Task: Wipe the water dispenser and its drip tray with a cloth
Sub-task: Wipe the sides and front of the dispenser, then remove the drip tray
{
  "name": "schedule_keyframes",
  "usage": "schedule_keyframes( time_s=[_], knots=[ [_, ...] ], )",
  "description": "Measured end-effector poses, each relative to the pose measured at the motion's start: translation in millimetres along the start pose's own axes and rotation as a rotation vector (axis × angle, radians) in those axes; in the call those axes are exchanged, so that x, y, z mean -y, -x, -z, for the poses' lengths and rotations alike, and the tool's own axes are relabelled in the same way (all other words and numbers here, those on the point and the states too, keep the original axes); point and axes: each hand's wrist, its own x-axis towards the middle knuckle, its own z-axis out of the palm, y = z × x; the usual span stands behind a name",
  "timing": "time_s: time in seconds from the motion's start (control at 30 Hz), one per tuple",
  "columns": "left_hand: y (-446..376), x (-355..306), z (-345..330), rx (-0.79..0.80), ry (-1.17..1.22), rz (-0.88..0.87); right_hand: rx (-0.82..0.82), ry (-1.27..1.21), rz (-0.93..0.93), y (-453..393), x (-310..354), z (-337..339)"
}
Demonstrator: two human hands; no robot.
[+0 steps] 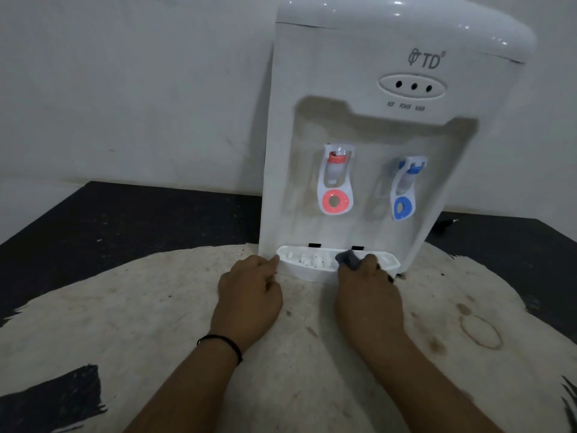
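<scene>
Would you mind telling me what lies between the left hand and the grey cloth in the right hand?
In the head view, only the drip tray's left half with its white grille lies between the left hand and the grey cloth under the right hand.

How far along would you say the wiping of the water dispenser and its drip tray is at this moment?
Nothing can be confirmed as finished from this view. In hand: the right hand presses a grey cloth into the right half of the drip tray, while the left hand steadies the tray's left end. Likely left: the tray's left half and the dispenser body, including the red tap and blue tap.
</scene>
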Motion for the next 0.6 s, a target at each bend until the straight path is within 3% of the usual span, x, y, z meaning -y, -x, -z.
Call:
schedule_keyframes(
  time_s=[0.07, 0.17, 0.3, 0.37, 0.6],
  knots=[
    [-0.1, -0.5, 1.0, 0.003, -0.015, -0.002, -0.048, -0.015, 0.083, 1.4, 15.4, 1.5],
    [-0.3, -1.1, 1.5, 0.006, -0.047, 0.007, 0.005, -0.114, 0.199, 0.4, 21.5, 3.7],
    [-0.7, -0.8, 1.0, 0.006, -0.055, 0.022, -0.107, -0.241, 0.032, -4.4, 3.7, 10.0],
    [-0.8, -1.3, 1.3, 0.005, -0.055, 0.022, -0.048, -0.258, -0.023, -5.0, 3.3, 10.2],
    [-1.3, -4.5, 2.5, -0.102, 0.071, 0.073, 0.064, -0.262, 0.068, 0.9, 30.6, 10.3]
  ],
)
